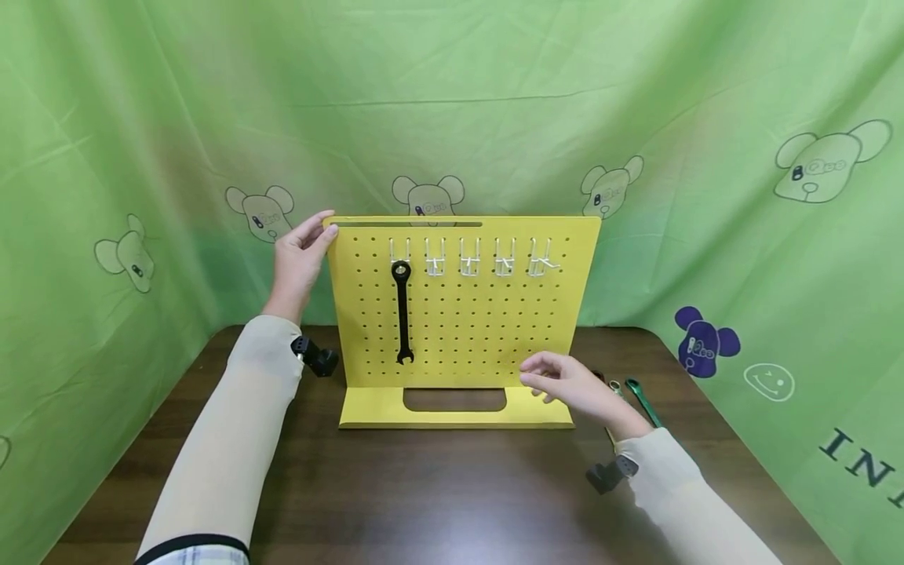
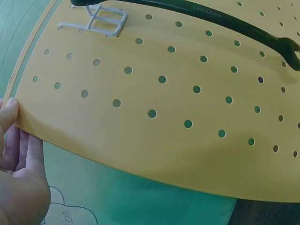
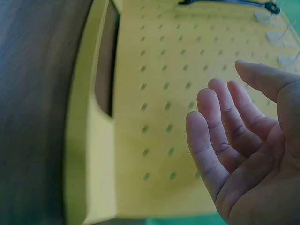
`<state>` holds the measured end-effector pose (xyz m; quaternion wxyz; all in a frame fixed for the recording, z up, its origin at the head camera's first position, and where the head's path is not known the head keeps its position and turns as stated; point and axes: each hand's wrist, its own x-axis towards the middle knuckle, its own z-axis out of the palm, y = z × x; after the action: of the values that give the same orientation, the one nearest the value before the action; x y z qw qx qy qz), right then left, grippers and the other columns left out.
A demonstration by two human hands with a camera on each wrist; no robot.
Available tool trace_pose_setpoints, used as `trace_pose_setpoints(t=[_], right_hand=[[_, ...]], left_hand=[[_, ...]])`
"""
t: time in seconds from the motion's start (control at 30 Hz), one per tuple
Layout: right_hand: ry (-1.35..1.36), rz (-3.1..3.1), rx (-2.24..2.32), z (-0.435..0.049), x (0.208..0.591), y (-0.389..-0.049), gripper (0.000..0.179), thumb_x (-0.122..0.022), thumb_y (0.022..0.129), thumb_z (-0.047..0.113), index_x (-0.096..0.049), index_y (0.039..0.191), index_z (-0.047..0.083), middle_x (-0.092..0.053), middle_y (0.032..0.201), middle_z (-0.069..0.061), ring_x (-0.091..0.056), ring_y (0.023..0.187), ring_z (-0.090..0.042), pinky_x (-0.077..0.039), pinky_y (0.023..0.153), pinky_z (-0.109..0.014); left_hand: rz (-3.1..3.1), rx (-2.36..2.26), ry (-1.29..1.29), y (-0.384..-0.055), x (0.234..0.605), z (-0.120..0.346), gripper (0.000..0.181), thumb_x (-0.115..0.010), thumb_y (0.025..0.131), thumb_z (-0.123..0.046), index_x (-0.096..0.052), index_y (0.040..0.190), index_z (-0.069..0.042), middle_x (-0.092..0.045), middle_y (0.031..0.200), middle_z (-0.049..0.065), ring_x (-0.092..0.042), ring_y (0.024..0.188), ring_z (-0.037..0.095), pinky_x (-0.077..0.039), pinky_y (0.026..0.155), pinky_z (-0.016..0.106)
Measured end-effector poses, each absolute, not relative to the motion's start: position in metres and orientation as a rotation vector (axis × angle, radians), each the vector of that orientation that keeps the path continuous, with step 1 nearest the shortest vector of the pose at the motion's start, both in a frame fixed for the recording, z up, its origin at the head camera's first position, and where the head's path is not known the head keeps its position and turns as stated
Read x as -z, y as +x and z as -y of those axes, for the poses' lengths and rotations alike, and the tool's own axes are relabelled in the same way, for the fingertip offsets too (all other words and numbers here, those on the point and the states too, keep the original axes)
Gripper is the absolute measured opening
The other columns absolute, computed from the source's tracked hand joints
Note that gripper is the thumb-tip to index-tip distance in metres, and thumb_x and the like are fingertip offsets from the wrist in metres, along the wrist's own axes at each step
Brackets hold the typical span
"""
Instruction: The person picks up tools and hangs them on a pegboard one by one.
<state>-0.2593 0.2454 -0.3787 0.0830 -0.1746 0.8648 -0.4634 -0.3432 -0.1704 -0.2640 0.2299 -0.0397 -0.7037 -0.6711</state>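
A yellow pegboard [image 1: 581,259] stands upright on the table. At its upper left corner my left hand [image 1: 300,255] pinches the edge, thumb in front and fingers behind. A black combination wrench [image 1: 403,314] hangs by its ring end from the leftmost white hook. My right hand [image 1: 568,382] is in front of the board's lower right part, holding nothing. In the right wrist view, the fingers [image 3: 206,122] of that hand are loosely bent, with the thumb apart. The left wrist view shows the black wrench [image 2: 220,19] beside its hook [image 2: 101,23].
Several more white hooks [image 1: 469,263] line the board's upper part. On the brown table [image 1: 424,494], a green wrench [image 1: 641,400] and a silver wrench [image 1: 615,386] lie right of the board, partly hidden by my right arm. A green curtain [image 1: 452,94] surrounds the table.
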Motion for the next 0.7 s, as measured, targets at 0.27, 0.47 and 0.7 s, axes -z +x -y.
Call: trace_pose_setpoints(t=[0.27,0.47,0.7], right_hand=[[-0.330,-2.571,1.413,-0.292,0.405,-0.250,0.038,-0.066,0.099,0.022,-0.058,0.121,-0.008,-0.065,0.095,-0.016,-0.061,0.082,-0.026,-0.057,0.070,-0.038],[-0.254,-2.597,1.393,-0.328,0.422,-0.246,0.036,-0.066,0.099,0.019,-0.058,0.119,-0.010,-0.066,0.089,-0.013,-0.061,0.077,-0.021,-0.056,0.063,-0.032],[-0.138,-2.625,1.335,-0.357,0.435,-0.244,0.036,-0.065,0.099,0.017,-0.059,0.117,-0.013,-0.066,0.085,-0.009,-0.060,0.075,-0.019,-0.058,0.064,-0.034]], left_hand=[[1.942,1.841,-0.108,-0.344,0.265,0.171,0.038,-0.070,0.096,-0.025,-0.067,0.133,-0.015,-0.063,0.119,0.003,-0.056,0.105,0.012,-0.050,0.095,0.026],[1.937,1.843,-0.109,-0.344,0.265,0.170,0.036,-0.070,0.096,-0.025,-0.068,0.132,-0.017,-0.063,0.120,0.004,-0.056,0.105,0.012,-0.050,0.095,0.027],[1.941,1.850,-0.103,-0.344,0.265,0.169,0.037,-0.069,0.097,-0.025,-0.067,0.133,-0.016,-0.062,0.122,0.005,-0.056,0.107,0.013,-0.050,0.097,0.028]])
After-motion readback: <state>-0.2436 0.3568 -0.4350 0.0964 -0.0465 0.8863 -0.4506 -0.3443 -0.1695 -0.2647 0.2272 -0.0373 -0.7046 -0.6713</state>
